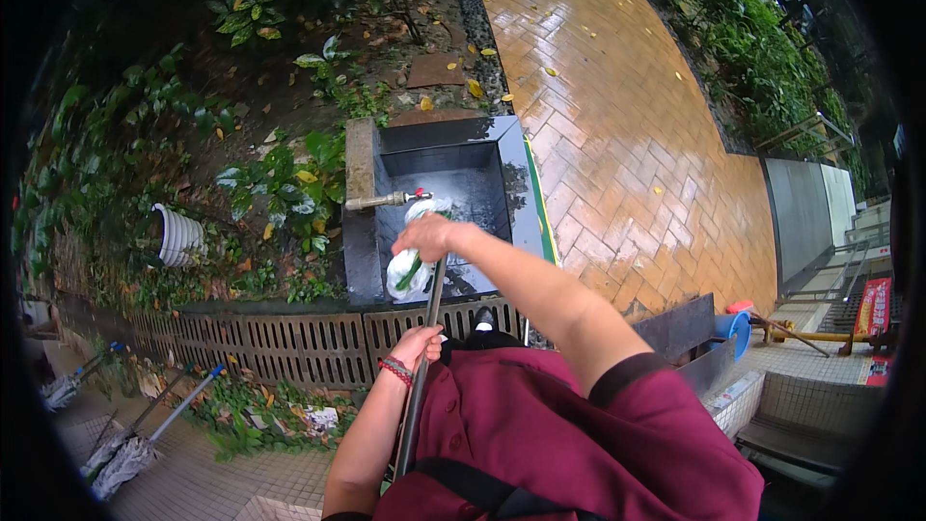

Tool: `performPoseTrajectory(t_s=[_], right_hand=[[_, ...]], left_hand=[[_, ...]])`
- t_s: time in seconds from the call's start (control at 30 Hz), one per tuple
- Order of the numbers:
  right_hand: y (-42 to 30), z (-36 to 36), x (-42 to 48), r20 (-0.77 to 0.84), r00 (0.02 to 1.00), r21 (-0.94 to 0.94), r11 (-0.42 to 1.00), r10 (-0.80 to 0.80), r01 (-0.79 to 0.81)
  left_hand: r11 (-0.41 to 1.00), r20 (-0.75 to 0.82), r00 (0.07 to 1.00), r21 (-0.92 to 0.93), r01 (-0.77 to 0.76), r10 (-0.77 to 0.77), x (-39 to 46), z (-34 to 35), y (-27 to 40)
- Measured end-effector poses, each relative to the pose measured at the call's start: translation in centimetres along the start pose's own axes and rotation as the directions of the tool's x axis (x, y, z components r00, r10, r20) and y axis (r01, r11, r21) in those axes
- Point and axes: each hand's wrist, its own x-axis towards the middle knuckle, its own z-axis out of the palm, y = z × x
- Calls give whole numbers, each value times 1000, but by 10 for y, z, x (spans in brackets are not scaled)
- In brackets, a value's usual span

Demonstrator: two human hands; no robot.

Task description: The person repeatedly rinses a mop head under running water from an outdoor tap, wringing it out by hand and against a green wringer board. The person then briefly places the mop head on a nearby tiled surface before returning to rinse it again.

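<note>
A mop with a metal handle (pixel 434 297) lies across my front, its white string head (pixel 400 273) with a green part over the tiled outdoor basin (pixel 522 177). My left hand (pixel 416 347), a beaded bracelet at its wrist, is closed around the handle near my waist. My right hand (pixel 428 236) grips the mop head just below the tap (pixel 387 200), which has a red lever. The right hand's fingers are partly hidden by the hand itself. Wet, whitish patches show on the basin floor; whether water is running from the tap cannot be told.
A slotted drain grate (pixel 289 347) runs along the basin's near side. Wet brick paving (pixel 615 181) lies to the right, plants (pixel 282 188) and a white ribbed pot (pixel 181 235) to the left. More mops (pixel 126 456) lean lower left; a blue bucket (pixel 736 333) stands right.
</note>
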Motion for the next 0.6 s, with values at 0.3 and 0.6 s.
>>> performPoseTrajectory(t_s=[0.3, 0.6], right_hand=[[-71, 83, -1, -121, 991, -19, 998, -58, 56], [-95, 110, -17, -101, 995, 21, 1000, -11, 13]], left_hand=[[990, -69, 995, 117, 84, -76, -8, -16, -12], [984, -33, 998, 168, 56, -51, -19, -33, -28]])
